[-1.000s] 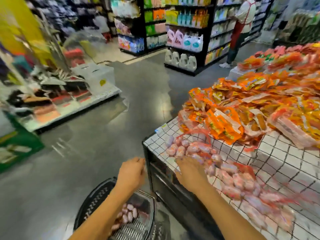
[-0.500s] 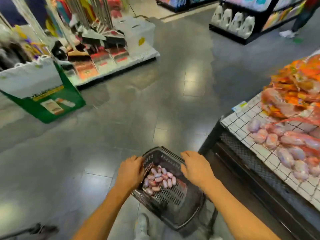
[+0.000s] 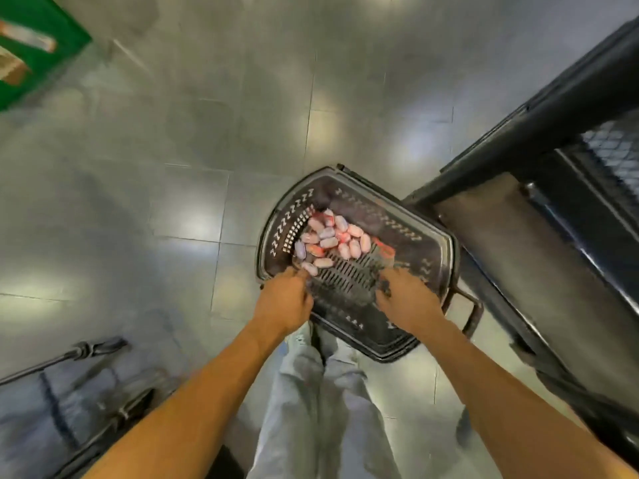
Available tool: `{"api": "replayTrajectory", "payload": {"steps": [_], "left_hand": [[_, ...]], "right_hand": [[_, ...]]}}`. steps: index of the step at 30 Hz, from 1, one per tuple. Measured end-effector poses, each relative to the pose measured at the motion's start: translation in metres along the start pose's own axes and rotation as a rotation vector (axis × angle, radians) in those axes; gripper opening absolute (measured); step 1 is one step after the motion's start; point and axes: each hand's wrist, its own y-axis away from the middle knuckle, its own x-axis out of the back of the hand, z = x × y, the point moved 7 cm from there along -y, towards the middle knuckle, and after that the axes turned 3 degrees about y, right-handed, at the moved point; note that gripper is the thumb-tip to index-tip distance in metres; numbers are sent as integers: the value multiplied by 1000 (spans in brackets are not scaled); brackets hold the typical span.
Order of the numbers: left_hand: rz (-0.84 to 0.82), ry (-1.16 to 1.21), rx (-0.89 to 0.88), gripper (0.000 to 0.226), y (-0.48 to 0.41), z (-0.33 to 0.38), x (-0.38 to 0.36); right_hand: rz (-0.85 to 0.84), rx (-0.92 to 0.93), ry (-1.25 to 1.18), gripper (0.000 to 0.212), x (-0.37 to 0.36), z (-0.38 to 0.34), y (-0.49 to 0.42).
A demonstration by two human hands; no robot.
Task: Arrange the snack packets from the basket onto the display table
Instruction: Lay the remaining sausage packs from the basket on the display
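Note:
A black plastic basket (image 3: 432, 243) stands on the floor in front of my legs. Inside it lies one snack packet (image 3: 328, 238), a red net of pink wrapped pieces, towards the left wall. My left hand (image 3: 285, 300) is inside the basket with its fingers curled on the packet's near end. My right hand (image 3: 406, 304) reaches down to the slatted basket floor, fingers apart, a little short of the packet's red net end. The display table's black frame (image 3: 553, 108) rises at the right; its top is out of view.
The table's lower shelf (image 3: 518, 271) runs right beside the basket. A green box (image 3: 38, 53) sits at the top left on the grey tiled floor. A dark metal stand (image 3: 86, 350) lies at the bottom left. My jeans-clad legs (image 3: 321, 402) are below the basket.
My view has tipped from the table down to the basket. Both hands left the table and basket rim and dropped inside the basket, the left one reaching the packet.

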Motion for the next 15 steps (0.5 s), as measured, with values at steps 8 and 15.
{"api": "replayTrajectory", "payload": {"steps": [8,15], "left_hand": [[-225,-182,120,60,-152,-69,-147],[-343,-202,138,62,-269,-113,-254]], "right_hand": [[-86,-41,-17,45,-152,59,-141],[-75,-89,-68,62,-248,100,-249]]}}
